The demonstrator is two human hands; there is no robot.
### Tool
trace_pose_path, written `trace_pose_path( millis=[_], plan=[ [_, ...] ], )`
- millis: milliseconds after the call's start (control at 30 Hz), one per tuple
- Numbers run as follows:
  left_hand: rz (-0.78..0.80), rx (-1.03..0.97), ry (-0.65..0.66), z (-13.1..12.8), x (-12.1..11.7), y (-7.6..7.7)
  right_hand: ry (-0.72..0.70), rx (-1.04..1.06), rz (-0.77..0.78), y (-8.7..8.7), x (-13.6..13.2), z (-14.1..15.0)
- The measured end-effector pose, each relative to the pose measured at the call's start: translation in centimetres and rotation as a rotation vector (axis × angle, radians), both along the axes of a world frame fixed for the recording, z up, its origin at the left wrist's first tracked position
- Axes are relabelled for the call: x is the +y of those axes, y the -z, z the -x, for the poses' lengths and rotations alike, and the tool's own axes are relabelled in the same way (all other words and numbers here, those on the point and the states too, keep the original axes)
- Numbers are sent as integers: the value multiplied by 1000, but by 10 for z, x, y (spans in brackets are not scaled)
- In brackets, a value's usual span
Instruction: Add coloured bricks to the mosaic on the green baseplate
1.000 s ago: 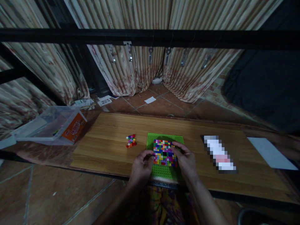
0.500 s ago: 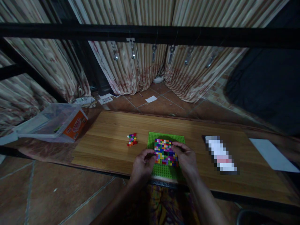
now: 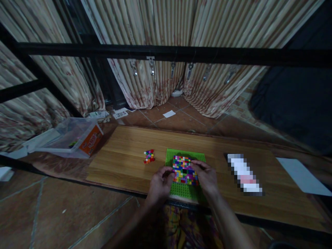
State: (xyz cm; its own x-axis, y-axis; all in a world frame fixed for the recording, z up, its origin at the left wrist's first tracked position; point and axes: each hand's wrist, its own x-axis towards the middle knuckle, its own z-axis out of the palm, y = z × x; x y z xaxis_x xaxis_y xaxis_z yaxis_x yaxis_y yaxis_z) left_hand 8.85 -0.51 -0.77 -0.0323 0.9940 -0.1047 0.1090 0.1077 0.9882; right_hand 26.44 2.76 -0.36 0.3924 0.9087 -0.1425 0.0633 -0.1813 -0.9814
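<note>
A multicoloured block of small toy bricks (image 3: 183, 170), with a dark gap near its middle, sits over a green studded baseplate (image 3: 178, 192). My left hand (image 3: 160, 182) has its thumb and forefinger closed at the block's left edge. On the opposite side, my right hand (image 3: 206, 175) grips the right edge, its fingers near the upper right corner. Whether the block is pressed onto the plate or only rests there, I cannot tell. A small pile of loose bricks (image 3: 149, 156) lies on the wooden table to the left.
The wooden table (image 3: 124, 145) carries a blurred-out phone-like object (image 3: 245, 174) on the right, with a white sheet (image 3: 302, 176) beyond it. At the left stands a clear plastic box (image 3: 75, 136) with an orange label. A black rail (image 3: 160, 52) crosses before striped curtains (image 3: 155, 24).
The whole view has shifted a little, so the table and box appear slightly lower and further right. Both hands keep their places at the block's edges.
</note>
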Motion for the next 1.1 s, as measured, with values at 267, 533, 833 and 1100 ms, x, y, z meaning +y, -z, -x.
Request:
trace_pose_path(
  millis=[267,533,833,1100],
  plan=[
    [-152,476,-273,53,11,-7,119,53,-55,0,-12,-6],
    [-138,962,-196,74,28,-9,148,-45,-45,-7,-28,-3],
    [-220,895,-148,76,33,2,156,-83,-63,-16,-33,0],
    [-331,560,-116,67,24,-11,-12,-109,-172,-25,-42,18]
  ],
)
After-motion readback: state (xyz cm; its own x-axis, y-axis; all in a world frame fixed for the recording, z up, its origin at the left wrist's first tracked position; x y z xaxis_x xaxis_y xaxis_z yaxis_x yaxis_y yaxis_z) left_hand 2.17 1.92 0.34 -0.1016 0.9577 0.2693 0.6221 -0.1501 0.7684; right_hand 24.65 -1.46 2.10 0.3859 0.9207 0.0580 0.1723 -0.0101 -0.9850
